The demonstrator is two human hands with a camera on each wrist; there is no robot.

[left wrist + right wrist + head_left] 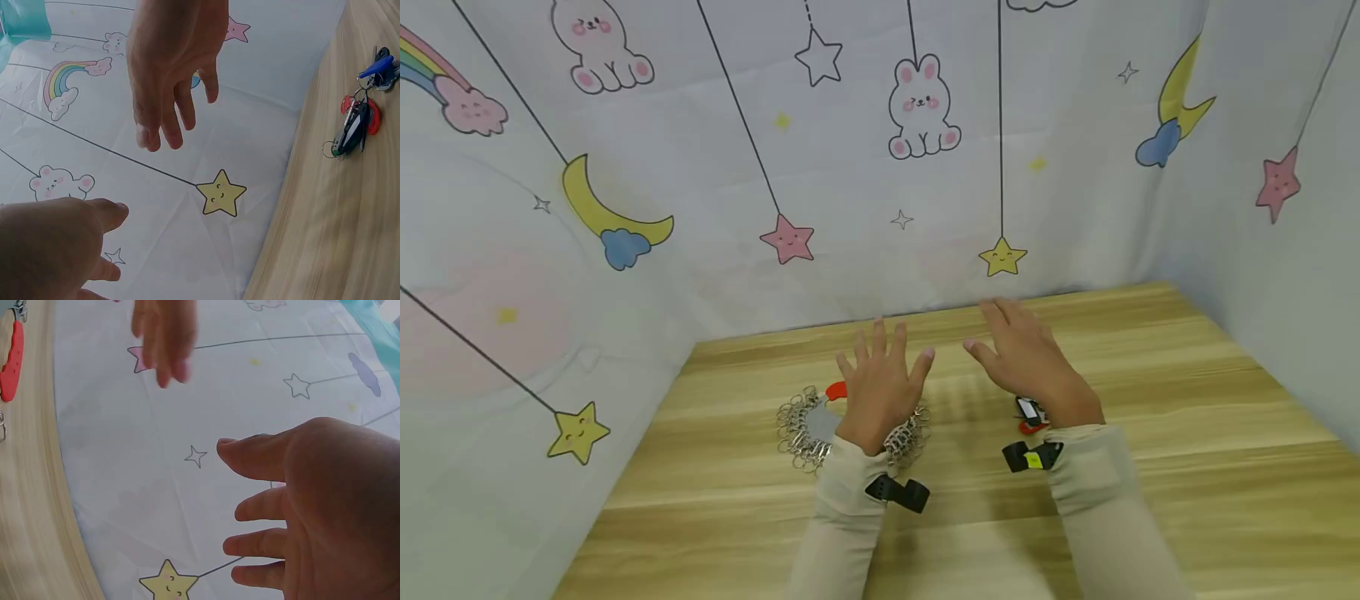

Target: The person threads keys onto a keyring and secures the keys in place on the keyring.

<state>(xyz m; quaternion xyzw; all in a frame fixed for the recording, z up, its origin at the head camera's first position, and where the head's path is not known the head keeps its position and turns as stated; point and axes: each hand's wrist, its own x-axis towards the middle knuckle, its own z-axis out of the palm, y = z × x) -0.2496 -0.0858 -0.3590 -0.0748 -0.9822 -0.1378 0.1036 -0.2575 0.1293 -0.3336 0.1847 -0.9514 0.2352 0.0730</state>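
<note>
My left hand (882,392) is held with fingers spread over a ring of small metal hooks and split rings (793,433) around a grey plate (822,423). A red curved piece (837,390) shows beside that hand; in the right wrist view this red piece (12,362) has a wavy edge. My right hand (1030,354), fingers extended, is above a bunch of keys (1028,412) and partly hides it. In the left wrist view the keys (355,125) have blue, red and black parts. Both hands hold nothing and are apart from each other.
The wood-grain table (737,533) carries both bunches. A white cloth (865,183) printed with stars, moons and animals hangs behind and along the sides. A black strap mount (898,493) sits on the left wrist, another black mount (1033,457) on the right.
</note>
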